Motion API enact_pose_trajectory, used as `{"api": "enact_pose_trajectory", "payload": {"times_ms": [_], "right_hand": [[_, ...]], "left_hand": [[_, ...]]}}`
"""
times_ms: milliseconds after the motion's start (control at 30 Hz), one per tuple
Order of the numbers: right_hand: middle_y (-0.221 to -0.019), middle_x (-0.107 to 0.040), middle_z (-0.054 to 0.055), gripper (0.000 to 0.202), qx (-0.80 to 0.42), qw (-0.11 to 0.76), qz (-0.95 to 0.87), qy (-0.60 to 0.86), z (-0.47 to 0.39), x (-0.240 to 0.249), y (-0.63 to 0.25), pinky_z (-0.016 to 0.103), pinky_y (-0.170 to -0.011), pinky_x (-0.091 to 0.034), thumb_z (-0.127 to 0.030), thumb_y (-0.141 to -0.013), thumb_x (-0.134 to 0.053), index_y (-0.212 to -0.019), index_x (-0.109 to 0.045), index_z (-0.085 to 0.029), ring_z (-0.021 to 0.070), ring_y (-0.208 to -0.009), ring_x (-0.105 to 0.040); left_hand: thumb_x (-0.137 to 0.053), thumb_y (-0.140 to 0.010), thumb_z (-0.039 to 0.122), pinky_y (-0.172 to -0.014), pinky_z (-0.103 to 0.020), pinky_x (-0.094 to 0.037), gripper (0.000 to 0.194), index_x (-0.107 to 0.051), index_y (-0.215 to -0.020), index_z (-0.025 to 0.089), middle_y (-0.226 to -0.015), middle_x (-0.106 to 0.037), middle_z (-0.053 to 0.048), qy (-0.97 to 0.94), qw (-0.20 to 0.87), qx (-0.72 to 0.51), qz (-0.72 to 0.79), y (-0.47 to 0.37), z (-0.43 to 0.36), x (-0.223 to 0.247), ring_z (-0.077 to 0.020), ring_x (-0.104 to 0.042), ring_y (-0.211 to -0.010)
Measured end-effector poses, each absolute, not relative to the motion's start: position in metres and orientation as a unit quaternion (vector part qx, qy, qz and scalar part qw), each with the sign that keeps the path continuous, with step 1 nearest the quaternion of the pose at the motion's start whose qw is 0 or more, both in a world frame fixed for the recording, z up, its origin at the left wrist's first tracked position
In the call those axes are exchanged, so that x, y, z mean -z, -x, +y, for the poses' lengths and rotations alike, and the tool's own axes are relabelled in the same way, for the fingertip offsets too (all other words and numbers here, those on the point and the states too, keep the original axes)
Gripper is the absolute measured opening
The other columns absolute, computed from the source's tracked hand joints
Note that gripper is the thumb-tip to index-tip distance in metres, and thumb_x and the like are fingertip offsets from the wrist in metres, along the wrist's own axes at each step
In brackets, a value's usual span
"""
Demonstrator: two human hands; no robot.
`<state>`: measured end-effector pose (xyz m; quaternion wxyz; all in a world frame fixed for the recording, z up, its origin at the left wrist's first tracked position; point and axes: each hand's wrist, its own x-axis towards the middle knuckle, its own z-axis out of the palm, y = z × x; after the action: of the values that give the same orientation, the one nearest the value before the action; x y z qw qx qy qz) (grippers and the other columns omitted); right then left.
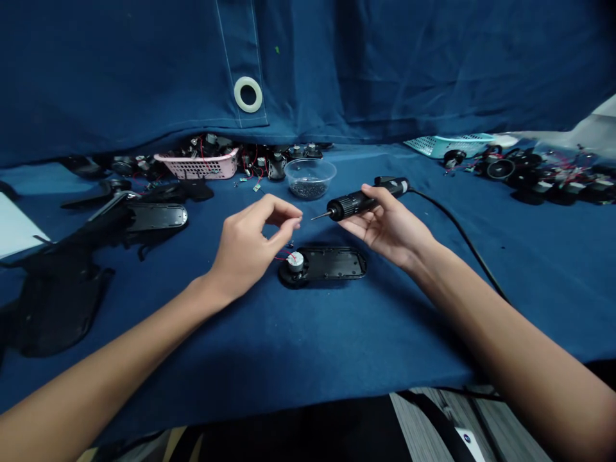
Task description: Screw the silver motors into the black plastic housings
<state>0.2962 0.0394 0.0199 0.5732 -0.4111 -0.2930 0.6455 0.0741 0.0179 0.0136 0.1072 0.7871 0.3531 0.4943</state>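
Note:
My right hand [385,224] is closed around a black corded electric screwdriver [353,204], its thin bit pointing left. Close to the bit's tip, my left hand [257,240] has thumb and forefinger pinched together; whatever is between them is too small to make out. Beneath both hands a long black plastic housing [334,264] lies on the blue cloth. A round silvery motor [295,260] with red wires sits at the housing's left end. Behind the hands stands a clear plastic bowl [310,170] holding many small dark screws [308,188].
A pink basket [212,167] of wired parts stands at the back left, a turquoise basket [443,146] at the back right. Black housings [62,301] lie to the left. Round black parts [543,176] crowd the right. A blue curtain [337,70] hangs behind; the screwdriver's cord [457,224] trails right.

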Motion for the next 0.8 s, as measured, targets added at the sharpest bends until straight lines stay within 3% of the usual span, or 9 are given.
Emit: {"api": "enact_pose_trajectory", "payload": {"times_ms": [133,233,800], "right_hand": [[-0.084,-0.073,0.013,0.016,-0.667,0.573,-0.287,0.381,0.033,-0.026,-0.29,0.025,-0.072,-0.063,-0.024,-0.093,-0.052,-0.093,-0.059,-0.01,0.0177,-0.075,-0.074],[-0.084,-0.073,0.013,0.017,-0.675,0.572,-0.288,0.367,0.03,-0.028,-0.287,0.025,-0.073,-0.063,-0.023,-0.094,-0.05,-0.096,-0.059,-0.009,0.0178,-0.074,-0.074],[-0.091,-0.072,0.016,0.023,-0.719,0.541,-0.249,0.359,0.024,-0.028,-0.28,0.024,-0.077,-0.061,-0.023,-0.097,-0.046,-0.106,-0.056,-0.004,0.0175,-0.078,-0.074]], "left_hand": [[-0.064,-0.09,0.018,-0.081,-0.026,-0.06,0.005,-0.064,-0.095,0.017,-0.093,-0.073,-0.001,-0.712,0.253,-0.557,0.345,-0.084,0.004,-0.01,-0.0144,-0.073,-0.085],[-0.064,-0.09,0.018,-0.079,-0.025,-0.061,0.005,-0.064,-0.095,0.017,-0.093,-0.073,-0.001,-0.678,0.287,-0.591,0.331,-0.09,0.001,-0.01,-0.014,-0.073,-0.082],[-0.066,-0.088,0.015,-0.076,-0.019,-0.06,0.007,-0.067,-0.094,0.019,-0.089,-0.071,0.002,-0.649,0.253,-0.645,0.315,-0.099,-0.003,-0.004,-0.0102,-0.073,-0.079]]}}
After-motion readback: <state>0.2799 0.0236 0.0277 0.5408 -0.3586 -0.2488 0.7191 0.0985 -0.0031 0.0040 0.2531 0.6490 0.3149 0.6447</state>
